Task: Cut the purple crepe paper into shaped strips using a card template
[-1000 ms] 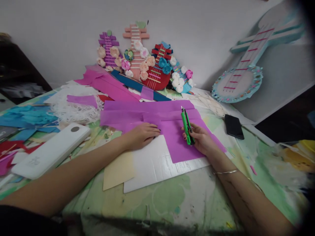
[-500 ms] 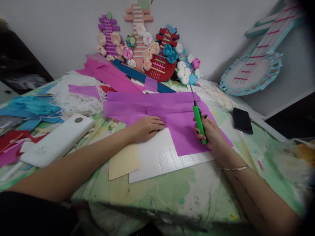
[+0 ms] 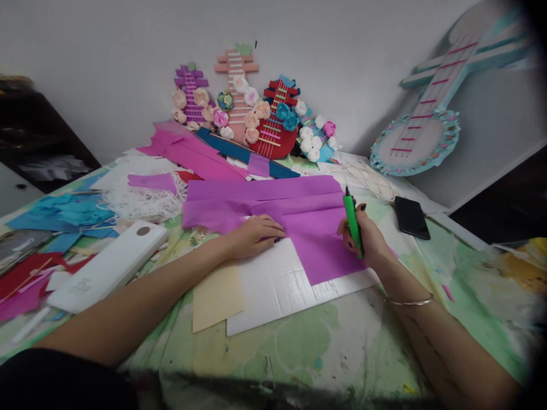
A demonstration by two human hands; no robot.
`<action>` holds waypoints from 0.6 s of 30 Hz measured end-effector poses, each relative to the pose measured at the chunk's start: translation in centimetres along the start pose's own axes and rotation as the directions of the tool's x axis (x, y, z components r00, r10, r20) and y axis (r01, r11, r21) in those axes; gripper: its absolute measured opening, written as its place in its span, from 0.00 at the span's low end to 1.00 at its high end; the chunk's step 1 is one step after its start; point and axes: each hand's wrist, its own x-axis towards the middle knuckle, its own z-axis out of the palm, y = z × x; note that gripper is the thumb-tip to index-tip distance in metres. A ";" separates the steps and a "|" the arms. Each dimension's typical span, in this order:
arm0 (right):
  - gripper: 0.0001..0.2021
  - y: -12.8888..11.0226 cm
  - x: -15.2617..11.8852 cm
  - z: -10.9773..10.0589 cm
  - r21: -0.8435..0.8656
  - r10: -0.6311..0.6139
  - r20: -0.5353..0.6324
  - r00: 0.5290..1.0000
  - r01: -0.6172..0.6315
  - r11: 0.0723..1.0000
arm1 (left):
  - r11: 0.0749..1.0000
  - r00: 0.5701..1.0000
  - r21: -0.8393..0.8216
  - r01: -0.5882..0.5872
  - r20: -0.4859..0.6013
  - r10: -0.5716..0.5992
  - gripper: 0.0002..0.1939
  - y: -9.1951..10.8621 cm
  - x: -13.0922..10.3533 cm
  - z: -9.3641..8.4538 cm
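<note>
Rests the left hand [image 3: 254, 236] palm down, unclenched, with fingers close together, on the border between a thin, matte, creased purple sheet [image 3: 322, 250] and a smooth, glossy white board [image 3: 273, 290]. Grips in the right hand [image 3: 372, 242], with fingers wrapped around it, a slim bright-green plastic cutter [image 3: 352, 225], tilted with its dark tip just short of twelve o'clock, at the sheet's right part. Cannot tell of any contact between cutter and sheet.

Counting from the sheet, find the board at six, partly covered by it; a straight-edged cream card [image 3: 216, 302] between seven and eight, overlapping the board; a round-cornered white slab [image 3: 115, 265] just below nine; tangled white shredded strands [image 3: 143, 205] just above nine; a red lute-shaped model [image 3: 285, 143] at twelve; a flat black rectangular device [image 3: 411, 217] at three. Find underneath the tabletop [image 3: 299, 353], draped in stained green-and-white cloth.
</note>
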 end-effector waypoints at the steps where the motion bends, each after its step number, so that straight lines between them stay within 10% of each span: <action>1: 0.30 0.0 0.0 -0.3 -0.035 -0.028 -0.015 0.999 0.027 0.999 | 1.000 1.000 -0.002 0.000 0.013 0.000 0.15 -0.3 0.2 -0.1; 9: 0.12 0.4 0.6 -1.9 -0.345 -0.179 0.085 0.980 0.198 0.918 | 0.995 0.999 0.096 -0.004 0.042 0.000 0.16 -1.2 1.0 -0.1; 18: 0.10 1.3 1.3 -2.6 -0.392 -0.017 0.120 0.993 0.064 0.918 | 0.974 0.984 0.217 0.058 0.150 -0.092 0.25 -1.7 0.5 0.7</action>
